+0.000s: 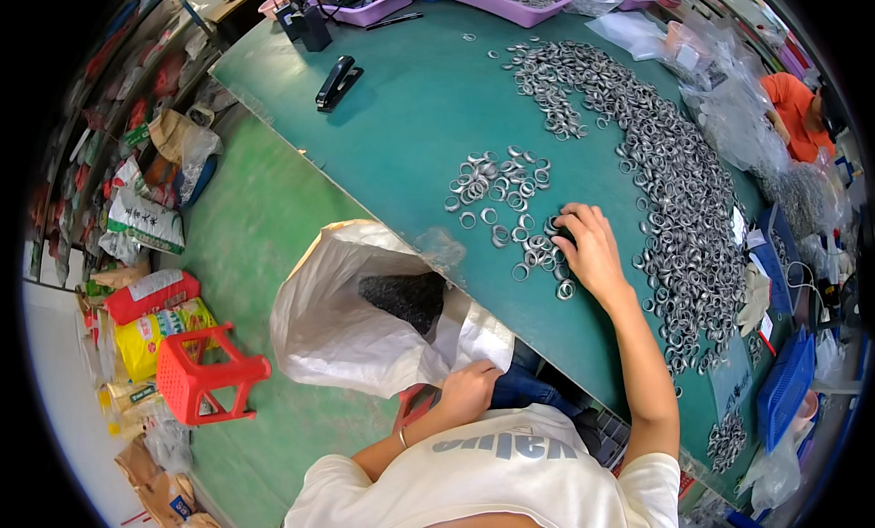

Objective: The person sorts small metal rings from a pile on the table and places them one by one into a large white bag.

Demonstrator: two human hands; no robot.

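My right hand [591, 250] is over the green table with its fingers bent and thumb drawn in, closed on a grey metal ring [550, 225] at the fingertips. Around it lies a small scattered group of metal rings [493, 180]. A much larger heap of similar rings [679, 191] curves along the right side of the table. Down by my lap, my left hand [469, 389] grips the rim of a white woven sack [337, 346]. The sack's mouth gapes at the table edge, and a dark grey mass [406, 300] shows inside, too unclear to name.
A black stapler [339, 83] lies at the far left of the table [401, 100]. Purple trays [515, 9] line the back edge. A red stool [205, 373] stands on the floor at left. Plastic bags and a blue basket [786, 387] crowd the right; a person in orange [802, 118] is beyond.
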